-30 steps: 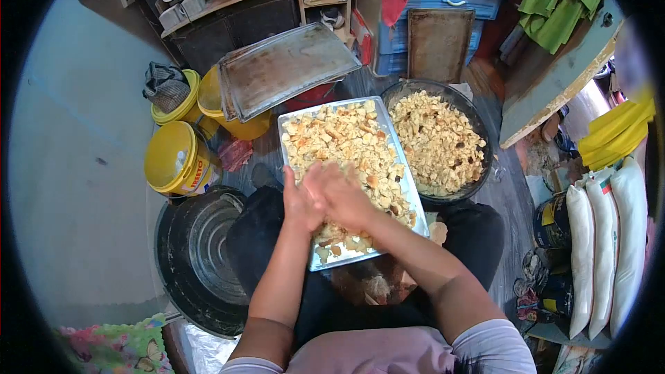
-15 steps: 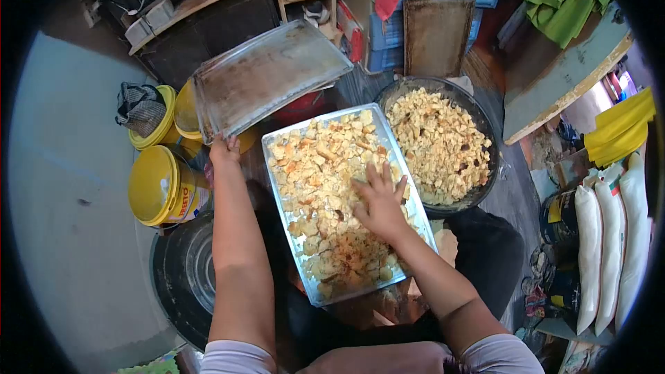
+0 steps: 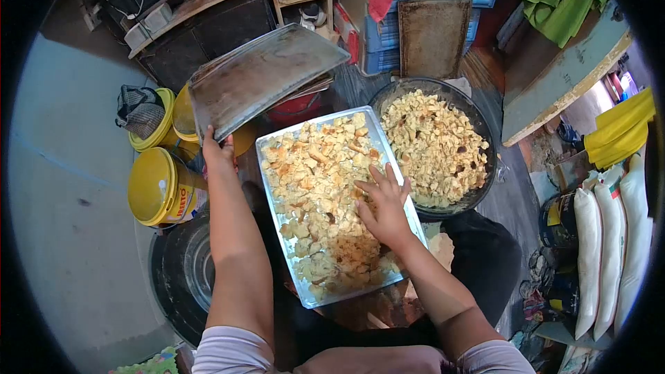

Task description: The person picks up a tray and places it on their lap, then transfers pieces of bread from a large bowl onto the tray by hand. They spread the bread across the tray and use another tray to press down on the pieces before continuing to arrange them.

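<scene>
A metal baking tray (image 3: 378,135) spread with broken bread pieces (image 3: 312,159) lies in front of me, with finer crumbs near its lower end. My right hand (image 3: 388,209) is over the right side of these pieces, palm down and fingers spread. Up to the left, my left hand (image 3: 220,148) grips the near corner of a bare metal baking tray (image 3: 270,73). That bare tray slants over a stack of more trays, its near side raised. To the right of the filled tray stands a round black basin (image 3: 490,131) heaped with bread pieces (image 3: 436,149).
Yellow-lidded buckets (image 3: 152,185) stand at the left, above a black tub (image 3: 173,263). A red container (image 3: 294,107) sits under the tray stack. Another tray (image 3: 433,38) leans upright against blue drawers (image 3: 384,45). Long white filled bags (image 3: 597,256) stand at the right.
My left hand has raised the near side of the bare tray, and the stack beneath shows more. The filled tray sits slightly further left in view. My right hand stays over the bread pieces.
</scene>
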